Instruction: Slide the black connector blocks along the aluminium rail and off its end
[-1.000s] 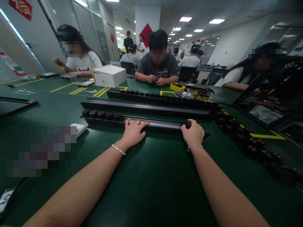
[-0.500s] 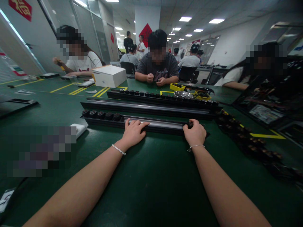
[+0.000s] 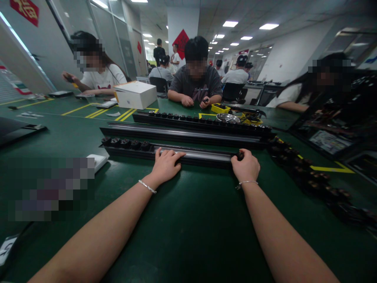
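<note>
A long black channel rail (image 3: 203, 156) lies crosswise before me on the green tabletop. Several round black parts (image 3: 126, 144) sit in a row in its left end. My left hand (image 3: 167, 160) rests on the rail's near edge just right of that row, fingers spread and thumb out, holding nothing. At the rail's right end, my right hand (image 3: 246, 163) grips a small round black part (image 3: 240, 155) between thumb and fingers. Much of that part is hidden by the hand, and I cannot tell whether it touches the channel. Silvery bracelets circle both wrists.
Behind lie a second black rail (image 3: 182, 133) and a farther rail filled with black parts (image 3: 188, 118). More black parts (image 3: 316, 175) run in a line at right. A white box (image 3: 137, 95), a yellow tray (image 3: 220, 107) and a metal dish (image 3: 228, 118) stand farther back. Co-workers sit around.
My right hand has shifted slightly right along the rail, still gripping the small black part. My left hand has stayed in place. The co-worker opposite has moved their hands a little.
</note>
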Demonstrator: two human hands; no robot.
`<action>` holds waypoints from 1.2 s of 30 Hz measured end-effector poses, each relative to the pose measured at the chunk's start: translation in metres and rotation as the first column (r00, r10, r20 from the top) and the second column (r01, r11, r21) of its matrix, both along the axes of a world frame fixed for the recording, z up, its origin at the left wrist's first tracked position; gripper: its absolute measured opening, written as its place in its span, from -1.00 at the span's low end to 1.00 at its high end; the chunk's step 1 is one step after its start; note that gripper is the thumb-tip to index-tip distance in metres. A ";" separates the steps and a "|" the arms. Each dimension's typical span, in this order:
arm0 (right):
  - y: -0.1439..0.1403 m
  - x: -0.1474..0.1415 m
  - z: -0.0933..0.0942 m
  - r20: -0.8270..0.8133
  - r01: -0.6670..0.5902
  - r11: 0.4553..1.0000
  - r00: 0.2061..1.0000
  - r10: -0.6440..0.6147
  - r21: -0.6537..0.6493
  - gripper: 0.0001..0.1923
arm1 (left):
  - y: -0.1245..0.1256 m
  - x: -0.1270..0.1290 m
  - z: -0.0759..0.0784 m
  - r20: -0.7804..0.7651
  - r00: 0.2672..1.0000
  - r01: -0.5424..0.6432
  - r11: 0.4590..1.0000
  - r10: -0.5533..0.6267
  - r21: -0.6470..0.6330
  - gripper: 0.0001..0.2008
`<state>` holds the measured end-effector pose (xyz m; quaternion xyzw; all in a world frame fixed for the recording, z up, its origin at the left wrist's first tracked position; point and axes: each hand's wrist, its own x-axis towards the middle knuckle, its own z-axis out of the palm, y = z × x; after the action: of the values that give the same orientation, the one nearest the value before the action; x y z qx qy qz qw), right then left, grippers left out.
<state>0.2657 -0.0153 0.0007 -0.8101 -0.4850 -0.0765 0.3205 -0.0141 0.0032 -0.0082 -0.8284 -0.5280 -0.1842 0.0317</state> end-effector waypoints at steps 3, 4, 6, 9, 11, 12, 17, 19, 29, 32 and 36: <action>0.000 0.002 0.000 -0.002 0.003 1.000 1.000 -0.003 0.003 -0.58 | 0.000 0.001 0.001 -0.007 1.000 -0.011 1.000 0.010 -0.008 -0.58; 0.000 0.002 -0.001 -0.002 0.003 1.000 1.000 -0.003 0.007 -0.58 | -0.001 0.001 0.001 -0.008 1.000 -0.014 1.000 0.014 -0.010 -0.58; 0.001 0.003 -0.001 -0.001 0.003 1.000 1.000 -0.003 0.016 -0.58 | -0.001 0.001 0.002 -0.011 1.000 -0.015 1.000 0.015 -0.012 -0.58; 0.001 0.005 -0.002 -0.001 0.007 1.000 1.000 -0.007 0.025 -0.58 | -0.001 0.001 0.002 -0.011 1.000 -0.009 1.000 0.009 -0.013 -0.58; 0.001 0.007 -0.002 -0.004 0.012 1.000 1.000 -0.012 0.029 -0.58 | -0.001 0.001 0.002 -0.009 1.000 -0.009 1.000 0.009 -0.013 -0.58; 0.000 0.008 -0.002 -0.005 0.015 0.999 1.000 -0.014 0.029 -0.58 | -0.001 0.001 0.002 -0.009 1.000 -0.010 1.000 0.010 -0.014 -0.58; -0.001 0.009 -0.001 -0.003 0.023 1.000 1.000 -0.023 0.019 -0.57 | 0.000 0.001 0.001 -0.004 1.000 -0.008 1.000 0.008 -0.018 -0.58; -0.001 0.008 -0.001 -0.001 0.022 1.000 1.000 -0.022 0.016 -0.57 | 0.000 0.000 0.001 -0.001 1.000 -0.002 1.000 0.002 -0.014 -0.58; -0.001 0.012 -0.001 -0.009 0.077 0.997 0.997 -0.077 0.012 -0.59 | 0.000 -0.001 0.001 0.007 1.000 0.012 1.000 -0.012 -0.003 -0.58; -0.001 0.014 -0.002 -0.020 0.084 0.996 0.996 -0.084 0.005 -0.58 | 0.000 -0.001 0.000 0.000 1.000 0.004 1.000 -0.004 -0.001 -0.58; -0.001 0.016 -0.002 -0.045 0.095 0.995 0.994 -0.095 -0.007 -0.56 | 0.000 0.000 0.000 -0.005 1.000 -0.004 1.000 0.004 0.002 -0.58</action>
<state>0.2819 -0.0158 -0.0017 -0.8344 -0.4389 -0.0722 0.3256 -0.0145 0.0034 -0.0084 -0.8278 -0.5294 -0.1824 0.0341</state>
